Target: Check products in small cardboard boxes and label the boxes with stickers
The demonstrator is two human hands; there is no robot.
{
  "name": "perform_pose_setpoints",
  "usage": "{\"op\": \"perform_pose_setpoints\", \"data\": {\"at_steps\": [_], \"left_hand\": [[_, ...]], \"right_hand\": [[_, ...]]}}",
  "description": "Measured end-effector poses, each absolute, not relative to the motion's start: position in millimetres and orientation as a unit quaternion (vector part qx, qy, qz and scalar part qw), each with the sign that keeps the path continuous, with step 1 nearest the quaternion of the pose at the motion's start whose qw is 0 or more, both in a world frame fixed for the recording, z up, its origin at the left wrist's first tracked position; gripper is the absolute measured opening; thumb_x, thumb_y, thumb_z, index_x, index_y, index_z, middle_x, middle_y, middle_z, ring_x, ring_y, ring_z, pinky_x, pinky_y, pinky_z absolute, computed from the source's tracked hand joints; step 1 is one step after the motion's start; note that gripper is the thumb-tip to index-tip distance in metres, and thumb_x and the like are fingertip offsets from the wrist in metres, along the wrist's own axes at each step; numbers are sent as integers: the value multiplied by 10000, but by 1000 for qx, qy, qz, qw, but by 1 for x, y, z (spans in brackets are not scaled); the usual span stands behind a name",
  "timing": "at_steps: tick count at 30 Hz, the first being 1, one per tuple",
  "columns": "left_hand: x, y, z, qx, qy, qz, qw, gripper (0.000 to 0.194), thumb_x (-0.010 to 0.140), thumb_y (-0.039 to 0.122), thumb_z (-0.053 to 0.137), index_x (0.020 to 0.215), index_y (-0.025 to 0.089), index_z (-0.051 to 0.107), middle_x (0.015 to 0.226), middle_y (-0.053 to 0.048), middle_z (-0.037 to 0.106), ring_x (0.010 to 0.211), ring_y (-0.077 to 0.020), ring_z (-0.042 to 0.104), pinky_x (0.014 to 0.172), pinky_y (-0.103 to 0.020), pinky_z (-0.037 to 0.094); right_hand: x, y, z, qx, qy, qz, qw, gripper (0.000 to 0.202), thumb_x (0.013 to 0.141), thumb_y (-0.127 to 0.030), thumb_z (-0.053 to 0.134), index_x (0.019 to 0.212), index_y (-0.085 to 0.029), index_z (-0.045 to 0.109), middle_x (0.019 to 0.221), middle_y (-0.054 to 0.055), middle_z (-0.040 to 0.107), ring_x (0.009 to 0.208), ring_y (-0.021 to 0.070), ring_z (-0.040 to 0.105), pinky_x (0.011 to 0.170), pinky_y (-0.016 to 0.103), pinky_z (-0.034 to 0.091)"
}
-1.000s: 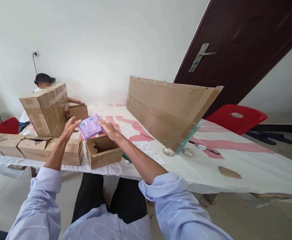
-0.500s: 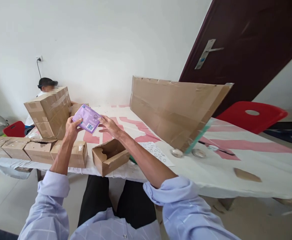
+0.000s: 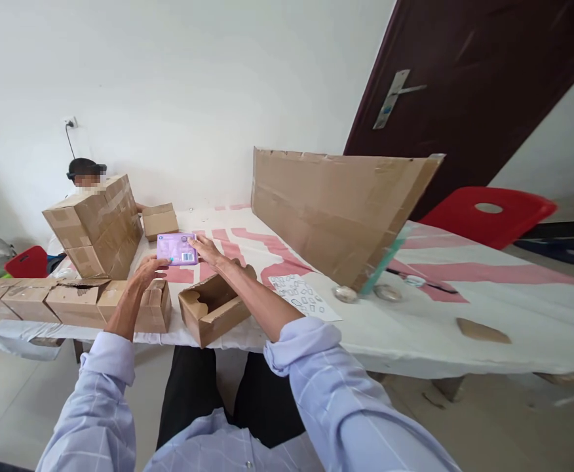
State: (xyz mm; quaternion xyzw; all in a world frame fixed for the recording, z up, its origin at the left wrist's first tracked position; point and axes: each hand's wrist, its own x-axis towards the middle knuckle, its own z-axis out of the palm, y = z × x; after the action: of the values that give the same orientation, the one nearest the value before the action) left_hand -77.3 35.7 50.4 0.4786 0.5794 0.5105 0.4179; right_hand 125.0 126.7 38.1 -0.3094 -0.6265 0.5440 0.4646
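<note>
A flat purple packet (image 3: 177,249) with a white barcode label is held between both hands above the table. My left hand (image 3: 148,269) pinches its lower left edge, thumb on the printed face. On the upper right edge, my right hand (image 3: 206,250) is closed over the packet's side. An open cardboard box (image 3: 218,321) with a curved cut-out in its wall sits just below, partly hidden by my right forearm. What lies inside that box cannot be made out.
A row of cardboard boxes (image 3: 75,303) lines the front left edge. Behind it rises a box stack (image 3: 93,226), with a person in a black cap beyond. A big cardboard panel (image 3: 336,210) stands at centre right, near a printed sheet (image 3: 304,298) and tape rolls (image 3: 346,294).
Both hands have lowered the purple packet and moved it slightly right. It was tilted before and now lies nearly level. The small box behind it shows more fully.
</note>
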Motion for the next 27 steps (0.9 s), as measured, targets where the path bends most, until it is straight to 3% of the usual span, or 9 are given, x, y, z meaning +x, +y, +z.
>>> {"op": "perform_pose_setpoints", "data": {"at_steps": [8,13,16,19,20,23,27], "left_hand": [[-80,40,39,477,606,480,418,616,439,456,968,910,162,702,979,-135,765,936,-272,701,749,-347,545],[-85,41,62,516,580,482,406,692,482,444,973,1075,183,730,1070,-109,794,974,-289,739,785,-369,581],[-100,47,79,538,564,496,381,801,447,389,973,1184,198,724,1150,-96,798,1011,-294,748,827,-377,598],[-123,59,88,542,580,504,341,834,453,361,955,1232,210,700,1240,-93,781,1084,-306,742,873,-404,612],[-131,64,88,540,594,496,331,818,447,350,951,1213,207,699,1230,-94,783,1086,-313,744,869,-414,615],[-152,83,75,528,653,444,312,752,383,293,952,1082,189,695,1068,-92,800,1012,-340,758,813,-433,618],[-166,110,43,521,709,372,296,712,367,261,961,1004,203,648,926,-69,780,952,-350,763,777,-442,619]], "right_hand": [[122,127,30,-339,-628,539,447,439,928,-537,729,1174,-176,681,957,60,761,801,186,687,718,310,581],[132,119,47,-316,-668,512,437,568,932,-451,759,1398,-149,641,1174,117,770,995,231,707,842,355,603],[165,117,55,-309,-760,405,404,759,883,-427,817,1551,-177,557,1447,157,677,1260,286,653,1033,403,560],[217,122,54,-377,-865,202,264,797,840,-464,837,1554,-224,579,1633,160,538,1487,374,497,1178,484,456],[234,124,50,-402,-876,174,203,765,834,-479,831,1524,-232,610,1626,155,550,1490,388,495,1170,491,458],[273,134,35,-424,-873,204,128,681,782,-451,845,1401,-211,691,1445,152,692,1292,361,652,1007,413,543],[292,142,10,-405,-854,287,153,458,788,-356,724,1218,-200,719,1165,86,762,946,242,687,764,308,512]]}}
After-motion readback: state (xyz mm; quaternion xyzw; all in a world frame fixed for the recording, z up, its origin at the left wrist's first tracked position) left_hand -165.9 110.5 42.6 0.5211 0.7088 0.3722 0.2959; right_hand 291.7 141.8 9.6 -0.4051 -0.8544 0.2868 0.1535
